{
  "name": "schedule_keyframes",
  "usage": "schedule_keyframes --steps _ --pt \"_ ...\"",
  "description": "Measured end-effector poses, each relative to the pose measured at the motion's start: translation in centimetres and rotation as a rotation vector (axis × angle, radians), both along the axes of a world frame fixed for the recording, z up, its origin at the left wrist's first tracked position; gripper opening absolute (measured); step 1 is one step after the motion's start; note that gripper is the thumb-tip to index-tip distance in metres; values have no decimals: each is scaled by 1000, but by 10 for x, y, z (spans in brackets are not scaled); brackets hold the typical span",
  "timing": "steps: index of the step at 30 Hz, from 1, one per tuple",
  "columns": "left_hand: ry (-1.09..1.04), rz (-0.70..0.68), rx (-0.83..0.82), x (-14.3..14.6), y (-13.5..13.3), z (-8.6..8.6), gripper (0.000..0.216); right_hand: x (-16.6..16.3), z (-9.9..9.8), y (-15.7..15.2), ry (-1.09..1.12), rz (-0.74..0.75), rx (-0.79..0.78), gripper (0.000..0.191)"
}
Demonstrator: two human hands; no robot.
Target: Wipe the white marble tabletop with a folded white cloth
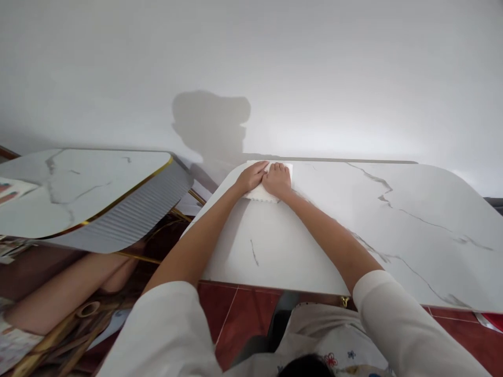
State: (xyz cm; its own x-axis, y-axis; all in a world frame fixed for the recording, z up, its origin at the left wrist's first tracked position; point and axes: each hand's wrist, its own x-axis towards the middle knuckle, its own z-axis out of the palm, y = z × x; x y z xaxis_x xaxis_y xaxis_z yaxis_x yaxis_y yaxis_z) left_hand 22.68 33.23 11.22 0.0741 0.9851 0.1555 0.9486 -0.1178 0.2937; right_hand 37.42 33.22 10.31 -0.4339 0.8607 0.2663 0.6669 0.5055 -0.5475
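A folded white cloth [262, 196] with a scalloped edge lies flat near the back left corner of a white marble-patterned table [338, 225]. My left hand [252, 177] rests on the cloth's left part, its fingers together and bent over it. Close beside it, my right hand [277, 179] presses on the cloth's right part with its fingers curled down. Thumbs and wrists nearly meet, and both arms reach straight forward over the tabletop. What lies under the palms is hidden.
Along the far side of the table runs a pale wall [334, 78] with a head-shaped shadow. To the left stands a second marble-patterned table [90, 183] with gold trim and a ribbed grey side. Below it shows another person's bare leg [74, 285]. Red tiles [231, 314] cover the floor.
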Motion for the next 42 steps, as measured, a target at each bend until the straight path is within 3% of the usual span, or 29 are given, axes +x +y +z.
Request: schedule_keyframes --steps 6,11,17,22,26,33,38,42 --pt "-58 22 1 -7 48 -2 58 -11 -2 49 9 -8 7 50" --pt "-93 53 -36 -17 79 -7 55 -22 -4 64 16 -79 24 47" --pt "1 -39 -46 -16 77 -3 54 -24 -5 58 9 -107 48 49" --pt "133 -112 -24 -9 48 4 53 -19 -4 36 4 -89 59 53" --pt "177 -118 -30 -12 13 0 57 -13 -1 0 -19 -79 39 55" --pt "268 -225 47 -13 -85 -3 57 7 7 -92 -10 6 28 57" --pt "311 -148 32 -3 -155 2 60 22 16 -150 -16 89 -4 58" --pt "330 -108 11 13 -191 6 59 38 20 -179 -38 148 0 58"
